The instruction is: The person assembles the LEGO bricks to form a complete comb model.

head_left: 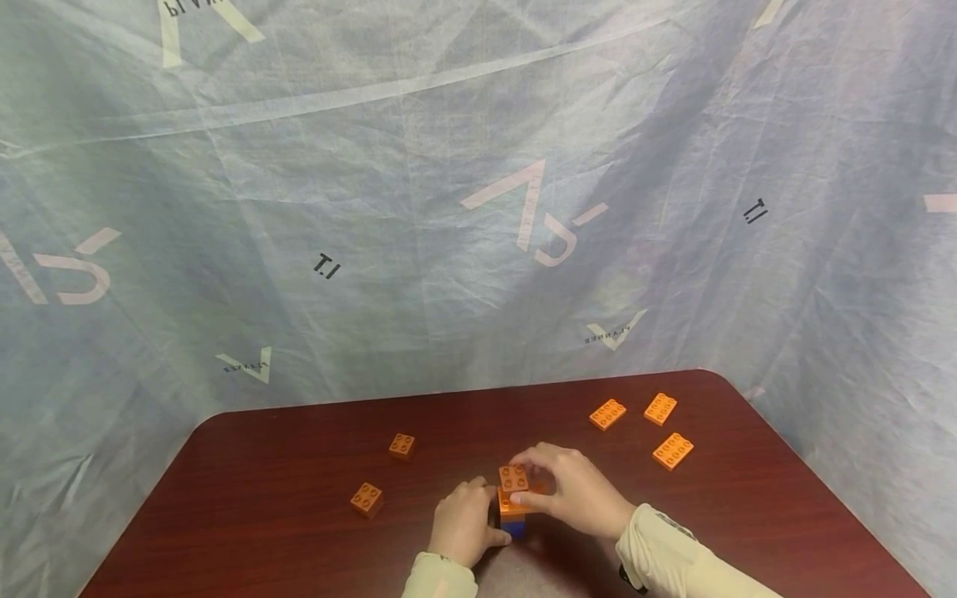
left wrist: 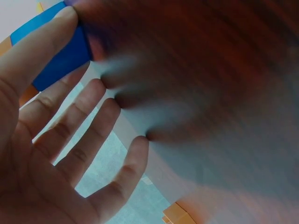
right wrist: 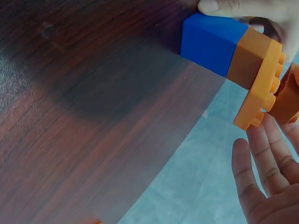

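A small stack stands near the table's front: a blue block (right wrist: 212, 44) at the bottom, an orange brick (right wrist: 247, 56) on it, and a flat orange plate brick (right wrist: 259, 88) above, overhanging to one side. My left hand (head_left: 463, 519) holds the stack low down, thumb and forefinger on either side of the blue block in the left wrist view. Between the thumb and fingers of my right hand (head_left: 579, 494) is a square orange brick (head_left: 513, 477) with studs. It sits tilted at the plate's studs; whether it is pressed on, I cannot tell.
On the dark red table (head_left: 262, 515), two square orange bricks lie to the left, one farther back (head_left: 402, 447) and a nearer brick (head_left: 367, 500). Three flat orange plate bricks (head_left: 674, 451) lie at the back right. A grey printed cloth (head_left: 374, 208) hangs behind and around the table.
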`<state>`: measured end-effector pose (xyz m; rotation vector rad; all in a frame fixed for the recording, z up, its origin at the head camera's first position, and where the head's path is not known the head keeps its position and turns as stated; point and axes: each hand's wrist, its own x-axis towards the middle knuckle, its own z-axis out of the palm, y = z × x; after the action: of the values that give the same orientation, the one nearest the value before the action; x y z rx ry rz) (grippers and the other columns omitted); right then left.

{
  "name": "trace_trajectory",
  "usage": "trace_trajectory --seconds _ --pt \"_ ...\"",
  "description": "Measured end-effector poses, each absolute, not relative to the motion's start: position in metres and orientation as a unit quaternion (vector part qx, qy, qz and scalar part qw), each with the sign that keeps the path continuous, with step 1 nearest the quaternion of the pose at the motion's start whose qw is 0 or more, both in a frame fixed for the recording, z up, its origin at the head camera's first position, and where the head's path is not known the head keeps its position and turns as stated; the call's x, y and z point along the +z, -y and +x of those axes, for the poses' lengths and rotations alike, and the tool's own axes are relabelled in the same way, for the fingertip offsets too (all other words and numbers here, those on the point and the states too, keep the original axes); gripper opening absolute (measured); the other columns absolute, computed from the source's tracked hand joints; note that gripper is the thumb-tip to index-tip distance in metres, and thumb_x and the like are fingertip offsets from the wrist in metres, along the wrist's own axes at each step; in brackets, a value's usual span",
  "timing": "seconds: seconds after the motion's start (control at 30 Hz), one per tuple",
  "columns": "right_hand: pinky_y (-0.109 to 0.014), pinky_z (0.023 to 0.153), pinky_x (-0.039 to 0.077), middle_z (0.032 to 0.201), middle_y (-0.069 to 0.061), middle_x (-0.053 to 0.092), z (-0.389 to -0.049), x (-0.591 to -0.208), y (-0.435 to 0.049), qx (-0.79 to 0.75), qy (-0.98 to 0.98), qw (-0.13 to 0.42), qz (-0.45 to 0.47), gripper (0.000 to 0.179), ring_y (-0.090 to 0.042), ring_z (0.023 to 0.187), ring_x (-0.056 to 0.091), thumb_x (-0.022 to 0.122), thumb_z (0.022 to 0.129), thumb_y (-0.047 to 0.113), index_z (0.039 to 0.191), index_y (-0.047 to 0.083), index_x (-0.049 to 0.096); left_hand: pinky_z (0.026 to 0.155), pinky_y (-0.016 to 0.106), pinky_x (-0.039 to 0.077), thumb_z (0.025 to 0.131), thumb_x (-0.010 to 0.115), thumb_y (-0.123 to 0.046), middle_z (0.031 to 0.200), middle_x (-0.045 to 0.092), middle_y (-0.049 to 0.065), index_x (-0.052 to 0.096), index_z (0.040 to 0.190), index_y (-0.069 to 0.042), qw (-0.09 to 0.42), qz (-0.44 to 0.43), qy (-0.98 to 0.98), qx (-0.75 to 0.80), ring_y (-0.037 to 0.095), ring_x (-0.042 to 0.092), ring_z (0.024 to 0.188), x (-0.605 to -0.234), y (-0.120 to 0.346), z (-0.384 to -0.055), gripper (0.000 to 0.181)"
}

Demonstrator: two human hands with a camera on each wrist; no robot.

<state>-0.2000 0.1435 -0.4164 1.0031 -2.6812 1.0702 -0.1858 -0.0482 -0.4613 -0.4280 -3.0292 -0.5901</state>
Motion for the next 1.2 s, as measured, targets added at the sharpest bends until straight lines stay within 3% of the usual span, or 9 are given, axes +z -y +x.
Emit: trace_trajectory --seconds 0.23,0.7,1.03,1.2 --pt "-0.029 0.074 0.057 0.098 0.010 0.067 -0.199 -0.418 -0.143 0.349 0.877 0.026 0.329 0.035 -0.007 0.086 0.064 0.080 0.089 0.035 0.116 0.015 0.071 0.073 0.051 0.057 0.063 0.098 -0.031 0.093 0.065 0.004 0.077 0.105 -0.009 0.015 -0.135 0.972 -0.191 0.027 0.065 0.085 -0.462 0.048 -0.185 0.051" --pt "-0.033 0.075 0.056 0.098 0.010 0.068 -0.196 -0.417 -0.140 0.289 0.898 0.041 0.330 0.037 -0.004 0.083 0.061 0.078 0.089 0.042 0.114 0.015 0.073 0.072 0.051 0.057 0.063 0.098 -0.031 0.091 0.064 0.002 0.077 0.102 -0.008 0.018 -0.135 0.973 -0.187 0.026 0.065 0.085 -0.463 0.048 -0.184 0.050" --pt "-0.033 0.073 0.055 0.096 0.010 0.070 -0.196 -0.412 -0.139 0.233 0.902 0.082 0.353 0.030 -0.008 0.084 0.062 0.083 0.085 0.038 0.105 0.018 0.076 0.073 0.051 0.057 0.062 0.099 -0.031 0.089 0.063 0.002 0.076 0.100 -0.008 0.026 -0.136 0.973 -0.186 0.026 0.065 0.084 -0.462 0.048 -0.185 0.049" --pt "-0.032 0.071 0.054 0.092 0.011 0.070 -0.199 -0.404 -0.137 0.222 0.901 0.076 0.364 0.028 -0.006 0.081 0.061 0.085 0.083 0.038 0.100 0.019 0.076 0.071 0.050 0.057 0.062 0.099 -0.031 0.086 0.061 0.001 0.076 0.099 -0.008 0.031 -0.140 0.972 -0.184 0.025 0.064 0.082 -0.462 0.048 -0.185 0.048"
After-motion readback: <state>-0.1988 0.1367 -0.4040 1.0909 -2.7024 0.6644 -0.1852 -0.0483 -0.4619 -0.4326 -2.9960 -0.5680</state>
